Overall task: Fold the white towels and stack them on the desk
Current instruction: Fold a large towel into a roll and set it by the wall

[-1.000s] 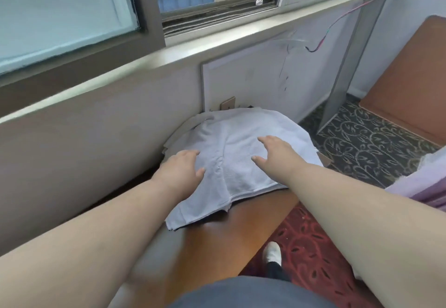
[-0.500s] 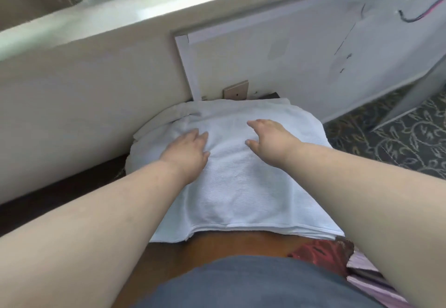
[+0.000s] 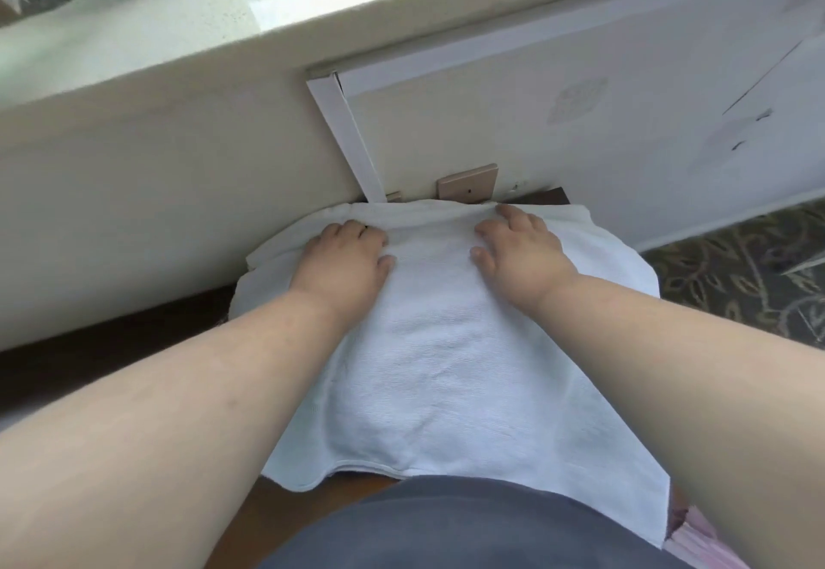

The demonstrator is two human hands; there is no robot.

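- Cream-painted wall (image 3: pixel 134 193) under the window sill (image 3: pixel 268 19) fills the far side, with a white panel (image 3: pixel 625 131) leaning on it to the right; the furniture is pushed right up against it, so the wall serves as a backstop.
- Brown wooden desk (image 3: pixel 285 510) shows only as a strip at the near edge and a dark band on the left, since cloth covers most of it.
- White towel (image 3: pixel 446 367) lies flat on the desk, running from the person's waist to the wall, its near edge just overhanging; a second white layer (image 3: pixel 263 265) peeks out beneath on the far left, so it probably sits on a stack of towels.
- Patterned carpet (image 3: pixel 736 265) lies to the right, well below.
- Left hand (image 3: pixel 341 256) rests palm down on the towel's far left part, fingers loosely bent at the far edge and gripping nothing that can be seen, apparently pressing the cloth flat.
- Right hand (image 3: pixel 520 251) lies spread on the far right part, fingertips reaching the far hem, likely smoothing it so the stack stays level.
- Tan wall plate (image 3: pixel 466 187) sits just behind the towel's far edge, partly hidden.
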